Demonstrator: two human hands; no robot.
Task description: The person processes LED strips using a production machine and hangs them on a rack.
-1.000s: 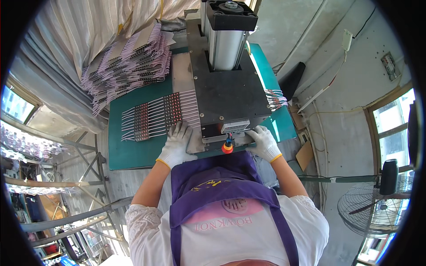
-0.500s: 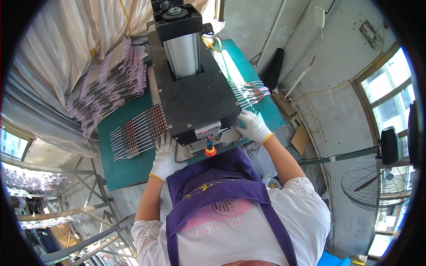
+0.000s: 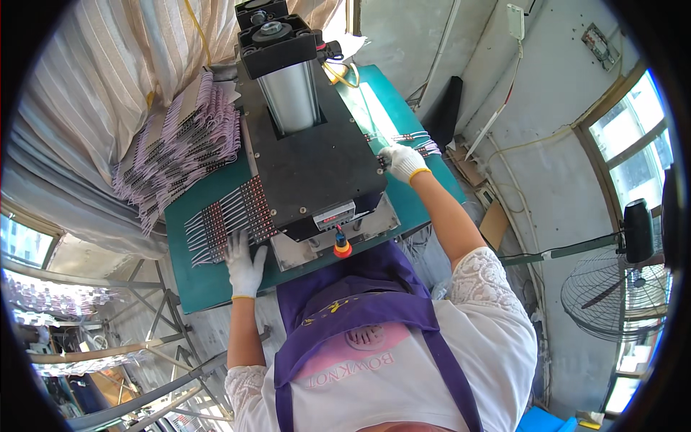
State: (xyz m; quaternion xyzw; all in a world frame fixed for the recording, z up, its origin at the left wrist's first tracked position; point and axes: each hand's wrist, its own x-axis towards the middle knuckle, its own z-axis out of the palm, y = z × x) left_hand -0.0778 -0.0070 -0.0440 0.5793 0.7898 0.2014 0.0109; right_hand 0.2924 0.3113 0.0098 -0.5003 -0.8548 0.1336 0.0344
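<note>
A black press machine (image 3: 313, 169) with a silver cylinder (image 3: 289, 97) stands in the middle of a green-topped table. Rows of small dark light modules joined by white wires (image 3: 229, 220) lie at its left side. My left hand (image 3: 245, 268), in a white knit glove, rests with fingers stretched over the near edge of these rows. My right hand (image 3: 404, 163), also gloved, is at the machine's right side with its fingers bent over the module strips (image 3: 425, 146) there. Its fingertips are partly hidden. A red and yellow push button (image 3: 342, 249) sticks out at the machine's front.
A large heap of wired module strips (image 3: 183, 147) lies at the table's back left, against a curtain (image 3: 93, 93). The green table (image 3: 198, 284) has its near edge before my apron. A wire-cage fan (image 3: 612, 295) stands at right; metal tube racks (image 3: 155, 299) are at left.
My left hand has moved left and slightly down from the machine's front corner onto the module rows. My right hand has moved up along the machine's right side to the strips there.
</note>
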